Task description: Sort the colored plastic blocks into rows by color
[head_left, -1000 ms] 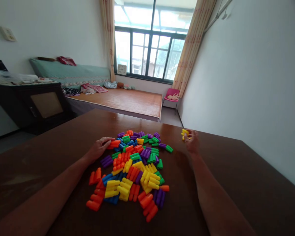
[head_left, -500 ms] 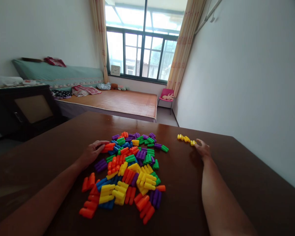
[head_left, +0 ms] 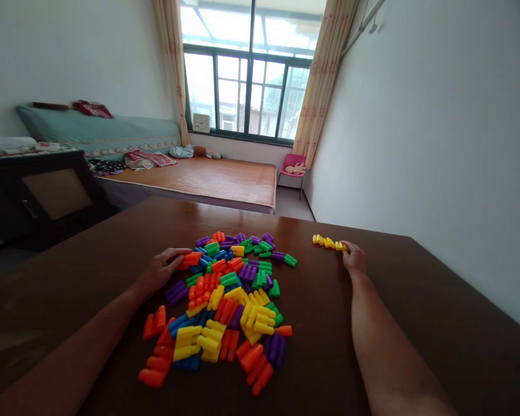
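On the brown table (head_left: 312, 323) lies a heap of plastic finger-shaped building blocks (head_left: 223, 312) in orange, yellow, green, blue and purple. At the heap's far left edge, my left hand (head_left: 164, 267) has its thumb and fingers closed on an orange building block (head_left: 189, 261). Off to the right, several yellow building blocks (head_left: 327, 242) form a short row. My right hand (head_left: 355, 259) pinches the yellow building block (head_left: 340, 246) at the near right end of that row, which seems to touch its neighbour. The palms and some fingertips of both hands are hidden.
Beyond the table's far edge stands a bed (head_left: 216, 176) with a woven mat. A dark cabinet (head_left: 52, 188) is on the left, and a pink chair (head_left: 292, 164) by the window. A white wall (head_left: 437, 133) runs along the right side.
My right hand has moved slightly left and away from me, bringing its yellow building block into line with the others. My left hand stays on the orange building block.
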`<state>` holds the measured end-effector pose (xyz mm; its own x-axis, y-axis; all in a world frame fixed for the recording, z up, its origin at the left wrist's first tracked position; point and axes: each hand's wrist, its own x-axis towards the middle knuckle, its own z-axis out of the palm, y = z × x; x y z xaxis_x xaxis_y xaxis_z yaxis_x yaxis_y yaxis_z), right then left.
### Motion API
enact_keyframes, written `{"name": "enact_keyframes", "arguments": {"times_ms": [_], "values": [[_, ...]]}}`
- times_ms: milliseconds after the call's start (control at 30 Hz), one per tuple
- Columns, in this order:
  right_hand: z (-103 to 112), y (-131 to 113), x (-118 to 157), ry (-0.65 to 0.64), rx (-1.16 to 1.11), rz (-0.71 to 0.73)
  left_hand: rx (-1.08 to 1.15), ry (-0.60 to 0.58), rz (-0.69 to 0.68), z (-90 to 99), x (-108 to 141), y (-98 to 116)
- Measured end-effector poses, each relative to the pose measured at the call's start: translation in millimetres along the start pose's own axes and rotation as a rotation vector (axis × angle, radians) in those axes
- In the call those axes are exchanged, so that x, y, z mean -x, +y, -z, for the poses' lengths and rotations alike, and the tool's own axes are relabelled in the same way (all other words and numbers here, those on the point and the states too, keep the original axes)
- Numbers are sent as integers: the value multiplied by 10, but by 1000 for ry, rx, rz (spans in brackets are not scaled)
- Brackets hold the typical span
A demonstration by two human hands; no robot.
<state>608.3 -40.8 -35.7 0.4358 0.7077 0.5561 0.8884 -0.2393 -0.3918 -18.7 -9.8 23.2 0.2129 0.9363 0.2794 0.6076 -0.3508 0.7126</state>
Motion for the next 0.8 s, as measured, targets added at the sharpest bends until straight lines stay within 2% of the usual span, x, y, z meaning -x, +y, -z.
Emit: {"name": "enact_keyframes", "arguments": {"times_ms": [167, 233, 300, 367, 400, 533, 600, 633, 700, 800], "values": [[29, -25, 20, -37, -34, 31, 6, -3, -13, -10, 2, -40], [47, -79, 16, 33, -28, 39, 9, -2, -17, -14, 19, -19], [76, -236, 12, 150, -26, 67, 12, 1, -18, -18, 34, 15], [125, -557, 40, 197, -77, 150, 25, 3, -15, -24, 46, 47], [159, -784, 78, 170, -128, 211, 33, 4, -11, -26, 51, 60], [291, -1968, 402, -126, -352, 504, 40, 18, 7, -28, 70, 102], [305, -2525, 597, -293, -344, 679, 33, 19, 8, -24, 76, 119], [292, -2750, 680, -337, -304, 720, 31, 18, 7, -23, 77, 124], [232, -3068, 798, -413, -220, 746, 32, 17, 4, -22, 76, 123], [121, -3255, 843, -475, -201, 710, 51, 16, 1, -26, 65, 90]]}}
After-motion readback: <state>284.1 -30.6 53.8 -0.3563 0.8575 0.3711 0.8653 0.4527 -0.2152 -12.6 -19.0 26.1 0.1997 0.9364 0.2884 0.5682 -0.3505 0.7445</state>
